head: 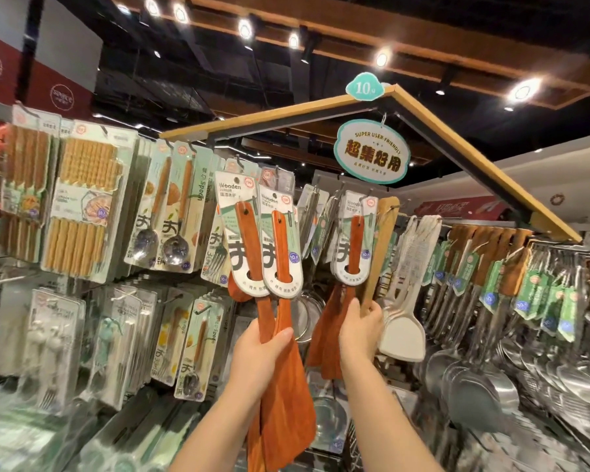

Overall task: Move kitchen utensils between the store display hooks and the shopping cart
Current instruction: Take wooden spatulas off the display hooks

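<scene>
My left hand (258,352) grips two reddish-brown wooden turners (280,396) by their lower handles; their white and green cards (252,240) reach up toward the display hooks (241,163). My right hand (360,330) holds a pale wooden spatula (378,253) near its lower end, and the spatula's top sits by a hook. Just left of that hand another carded reddish turner (351,247) hangs from a hook. The shopping cart is out of view.
Packs of chopsticks (82,212) and carded spoons (171,216) hang at the left. White spatulas (402,321) and steel ladles and turners (484,386) hang at the right. A slanted wooden frame (474,165) with a green sign (372,151) runs overhead.
</scene>
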A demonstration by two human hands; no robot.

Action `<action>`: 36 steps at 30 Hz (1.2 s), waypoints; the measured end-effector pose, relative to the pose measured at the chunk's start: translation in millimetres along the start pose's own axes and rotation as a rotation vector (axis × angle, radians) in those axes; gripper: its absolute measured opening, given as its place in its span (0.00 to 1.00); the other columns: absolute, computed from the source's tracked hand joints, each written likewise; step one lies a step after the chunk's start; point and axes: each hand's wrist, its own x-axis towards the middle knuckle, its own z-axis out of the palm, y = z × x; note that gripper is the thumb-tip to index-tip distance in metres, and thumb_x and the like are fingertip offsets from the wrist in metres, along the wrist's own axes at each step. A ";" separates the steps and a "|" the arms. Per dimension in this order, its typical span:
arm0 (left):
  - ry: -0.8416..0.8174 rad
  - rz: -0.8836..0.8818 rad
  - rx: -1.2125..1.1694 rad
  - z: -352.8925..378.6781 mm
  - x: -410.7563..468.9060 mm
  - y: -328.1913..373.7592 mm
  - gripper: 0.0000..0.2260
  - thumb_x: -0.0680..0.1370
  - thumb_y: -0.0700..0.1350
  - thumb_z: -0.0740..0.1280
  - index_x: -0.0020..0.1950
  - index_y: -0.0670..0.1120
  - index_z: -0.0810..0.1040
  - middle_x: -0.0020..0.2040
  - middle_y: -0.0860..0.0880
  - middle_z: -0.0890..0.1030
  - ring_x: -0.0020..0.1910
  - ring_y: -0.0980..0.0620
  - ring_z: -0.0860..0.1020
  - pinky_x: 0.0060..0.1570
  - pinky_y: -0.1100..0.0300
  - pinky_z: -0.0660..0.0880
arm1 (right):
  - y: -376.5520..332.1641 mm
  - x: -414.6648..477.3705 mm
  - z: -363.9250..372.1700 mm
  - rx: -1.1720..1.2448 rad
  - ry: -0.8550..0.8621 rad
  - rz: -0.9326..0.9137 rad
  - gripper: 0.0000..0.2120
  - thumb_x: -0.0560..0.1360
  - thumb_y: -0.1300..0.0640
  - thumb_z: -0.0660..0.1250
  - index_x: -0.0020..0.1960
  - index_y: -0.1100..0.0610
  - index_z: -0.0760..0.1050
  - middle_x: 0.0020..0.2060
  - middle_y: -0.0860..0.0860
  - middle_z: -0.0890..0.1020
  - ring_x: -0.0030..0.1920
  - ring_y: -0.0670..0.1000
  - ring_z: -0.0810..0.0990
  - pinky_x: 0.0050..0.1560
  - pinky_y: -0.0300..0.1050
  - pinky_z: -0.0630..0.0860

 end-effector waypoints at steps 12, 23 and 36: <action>-0.094 -0.021 -0.035 22.5 -34.5 -12.9 0.04 0.75 0.41 0.69 0.48 0.47 0.79 0.45 0.47 0.84 0.47 0.49 0.82 0.51 0.50 0.77 | 16.5 -105.2 -53.2 -0.063 -0.407 -0.104 0.08 0.81 0.51 0.56 0.49 0.46 0.75 0.44 0.42 0.78 0.47 0.43 0.75 0.45 0.35 0.67; -0.057 -0.090 -0.221 32.5 -50.8 -13.2 0.06 0.76 0.38 0.67 0.52 0.39 0.77 0.43 0.42 0.83 0.40 0.48 0.83 0.38 0.58 0.78 | 21.7 -109.1 -86.8 -0.116 -0.638 -0.155 0.15 0.72 0.47 0.67 0.58 0.41 0.73 0.49 0.40 0.81 0.49 0.38 0.79 0.53 0.42 0.77; 0.019 -0.066 -0.213 51.4 -57.1 0.3 0.03 0.78 0.41 0.64 0.47 0.43 0.77 0.42 0.42 0.82 0.40 0.44 0.80 0.48 0.47 0.75 | 17.9 -74.1 -105.2 -0.034 -0.443 -0.185 0.14 0.71 0.50 0.71 0.56 0.47 0.76 0.46 0.43 0.82 0.48 0.43 0.80 0.51 0.41 0.75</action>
